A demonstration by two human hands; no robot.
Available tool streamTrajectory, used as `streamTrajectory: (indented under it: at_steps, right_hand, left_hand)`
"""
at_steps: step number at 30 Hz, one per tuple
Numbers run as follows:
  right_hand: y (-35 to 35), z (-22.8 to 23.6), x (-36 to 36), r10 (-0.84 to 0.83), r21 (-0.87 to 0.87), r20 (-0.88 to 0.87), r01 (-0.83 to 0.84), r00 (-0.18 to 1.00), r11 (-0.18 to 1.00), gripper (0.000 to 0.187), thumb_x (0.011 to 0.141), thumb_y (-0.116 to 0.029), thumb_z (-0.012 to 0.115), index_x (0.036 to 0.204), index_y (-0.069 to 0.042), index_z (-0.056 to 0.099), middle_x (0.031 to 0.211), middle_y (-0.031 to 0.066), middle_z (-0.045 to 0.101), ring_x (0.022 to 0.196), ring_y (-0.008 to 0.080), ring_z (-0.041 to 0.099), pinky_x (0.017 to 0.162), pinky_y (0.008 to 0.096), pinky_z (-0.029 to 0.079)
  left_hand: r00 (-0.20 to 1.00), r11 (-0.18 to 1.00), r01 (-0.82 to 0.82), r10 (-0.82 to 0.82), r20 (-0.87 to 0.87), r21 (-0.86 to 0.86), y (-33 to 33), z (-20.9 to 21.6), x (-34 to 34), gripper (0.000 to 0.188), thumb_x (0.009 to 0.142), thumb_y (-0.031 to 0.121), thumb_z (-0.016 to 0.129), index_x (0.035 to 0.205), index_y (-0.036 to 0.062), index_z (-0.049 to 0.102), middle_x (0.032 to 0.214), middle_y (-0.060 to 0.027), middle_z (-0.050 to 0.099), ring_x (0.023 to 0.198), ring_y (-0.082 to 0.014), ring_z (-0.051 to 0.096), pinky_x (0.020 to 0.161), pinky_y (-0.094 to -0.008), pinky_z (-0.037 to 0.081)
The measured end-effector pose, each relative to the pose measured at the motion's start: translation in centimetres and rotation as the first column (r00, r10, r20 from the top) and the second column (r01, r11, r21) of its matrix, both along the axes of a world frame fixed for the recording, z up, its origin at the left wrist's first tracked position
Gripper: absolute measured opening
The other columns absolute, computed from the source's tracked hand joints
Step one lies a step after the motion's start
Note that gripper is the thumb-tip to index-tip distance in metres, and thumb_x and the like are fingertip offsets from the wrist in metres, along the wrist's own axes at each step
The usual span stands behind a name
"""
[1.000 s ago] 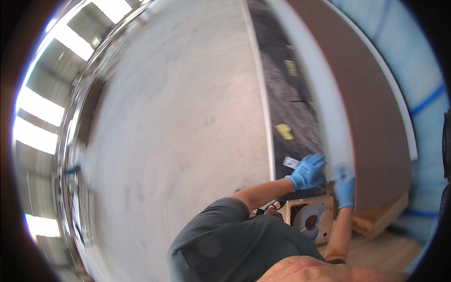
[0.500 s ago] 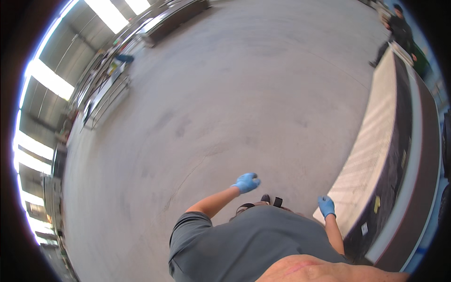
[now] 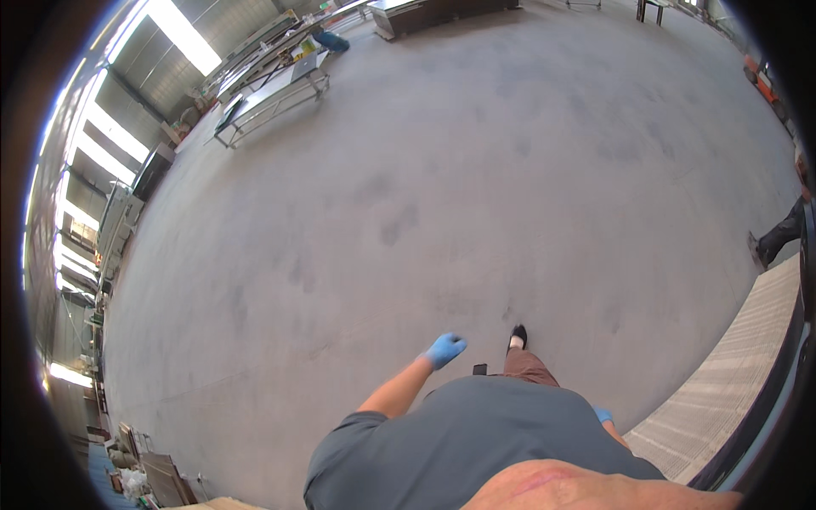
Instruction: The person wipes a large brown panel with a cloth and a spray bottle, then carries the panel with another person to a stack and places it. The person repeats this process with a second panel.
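Note:
My left hand [image 3: 445, 350], in a blue glove, hangs in front of my body above the grey floor [image 3: 408, 280]. Its fingers are curled in, and nothing shows in them. A dark patch marks the glove near the fingertips. Of my right hand [image 3: 603, 415] only a bit of blue glove shows past my grey shirt [image 3: 484, 433]; its fingers are hidden. To the right of that hand lies a long stack with a beige striped top [image 3: 722, 374]. One dark shoe [image 3: 519, 333] of mine is stretched forward.
A metal-framed table [image 3: 276, 98] stands at the far left, beside more benches. A long dark block [image 3: 442, 19] is at the back. Another person's dark leg [image 3: 778, 238] shows at the right edge. Boards and loose items [image 3: 166, 480] lie at the lower left.
The view has swung right, so the stack sits nearer the right edge and the other person is mostly out of view. My right hand has dropped behind my body. One foot has come forward.

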State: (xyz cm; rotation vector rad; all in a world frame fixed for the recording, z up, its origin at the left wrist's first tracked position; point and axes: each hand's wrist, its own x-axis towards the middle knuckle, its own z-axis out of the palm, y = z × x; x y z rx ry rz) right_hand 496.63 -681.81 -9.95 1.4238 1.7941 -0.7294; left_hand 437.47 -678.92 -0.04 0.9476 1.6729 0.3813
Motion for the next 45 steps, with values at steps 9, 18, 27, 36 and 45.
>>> streamTrajectory:
  at_steps: [9, 18, 27, 36, 45]
  right_hand:
    - [49.3, 7.7, -26.8, -0.464, 0.103, -0.259, 0.501, 0.847, 0.859, 0.050, 0.094, -0.039, 0.049, 0.117, 0.000, 0.069, 0.126, 0.0265, 0.064, 0.118, 0.0452, 0.061, 0.100, 0.0523, 0.047]
    - [76.1, 11.2, -59.9, -0.327, 0.016, -0.630, 0.432, 0.704, 0.902, 0.049, 0.096, -0.045, 0.049, 0.106, -0.001, 0.069, 0.102, 0.0226, 0.072, 0.094, 0.0382, 0.067, 0.088, 0.0478, 0.051]
    - [88.4, 8.7, -65.8, -0.767, -0.216, -0.222, 0.737, 0.602, 0.640, 0.032, 0.099, -0.030, 0.054, 0.100, -0.001, 0.068, 0.086, 0.0127, 0.068, 0.070, 0.0264, 0.066, 0.063, 0.0406, 0.054]
    - [116.4, 0.7, -82.0, 0.628, -0.214, -0.140, -0.642, 0.766, 0.736, 0.030, 0.096, -0.026, 0.050, 0.099, -0.009, 0.075, 0.102, 0.0166, 0.074, 0.092, 0.0319, 0.072, 0.078, 0.0427, 0.057]
    - [157.2, 13.9, -126.1, -0.171, 0.011, -0.529, 0.208, 0.832, 0.978, 0.049, 0.095, -0.040, 0.053, 0.126, -0.005, 0.067, 0.133, 0.0247, 0.062, 0.125, 0.0398, 0.059, 0.105, 0.0469, 0.047]
  left_hand:
    - [0.785, 0.936, 0.175, -0.319, -0.530, -0.304, 6.1, -5.9, -17.3, 0.031, 0.093, 0.034, 0.057, 0.105, 0.0122, 0.076, 0.105, -0.0113, 0.075, 0.097, -0.0313, 0.071, 0.083, -0.0427, 0.056]
    - [0.896, 0.887, -0.279, 0.102, -0.432, -0.369, 22.7, -6.7, -33.2, 0.047, 0.097, 0.044, 0.053, 0.090, 0.0040, 0.077, 0.092, -0.0115, 0.075, 0.082, -0.0252, 0.067, 0.071, -0.0411, 0.054]
    - [0.593, 0.591, -0.805, 0.795, -0.126, -0.062, 63.5, -2.9, -64.2, 0.039, 0.098, 0.039, 0.054, 0.090, 0.0073, 0.076, 0.075, -0.0085, 0.071, 0.067, -0.0201, 0.063, 0.057, -0.0352, 0.048]
    - [0.687, 0.682, -0.725, 0.726, 0.040, 0.095, 94.6, -2.0, -77.9, 0.025, 0.095, 0.030, 0.064, 0.093, 0.0062, 0.072, 0.086, -0.0043, 0.072, 0.076, -0.0141, 0.065, 0.067, -0.0309, 0.050]
    - [0.536, 0.473, -0.839, 0.803, -0.259, -0.271, 101.7, 1.1, -89.8, 0.039, 0.089, 0.038, 0.067, 0.103, 0.0028, 0.072, 0.098, -0.0109, 0.072, 0.085, -0.0242, 0.066, 0.073, -0.0400, 0.051]
